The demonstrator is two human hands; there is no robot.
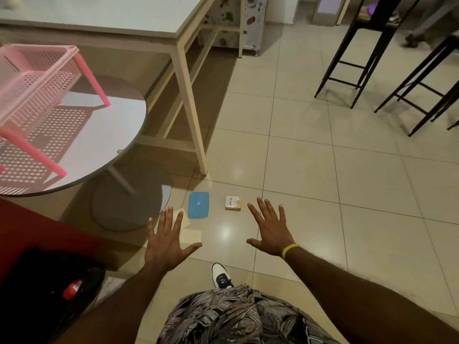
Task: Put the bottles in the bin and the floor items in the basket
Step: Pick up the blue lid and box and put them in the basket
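Note:
On the tiled floor lie a blue flat lid (198,205), a small white and orange box (233,203) and a pale paper piece (189,232), partly hidden under my left hand. My left hand (167,240) hovers above the paper with fingers spread, holding nothing. My right hand (270,227), with a yellow wristband, is spread open just right of the box. A pink perforated basket (32,90) stands on the round white table (104,135) at the left. A black bin bag (49,289) at the lower left shows a red-capped bottle (73,289) inside.
A tall white table (191,115) with beige legs stands behind the round table. Black bar stools (372,53) are at the upper right. A patterned cabinet (236,23) is at the back. My white shoe (221,275) is on the floor below my hands.

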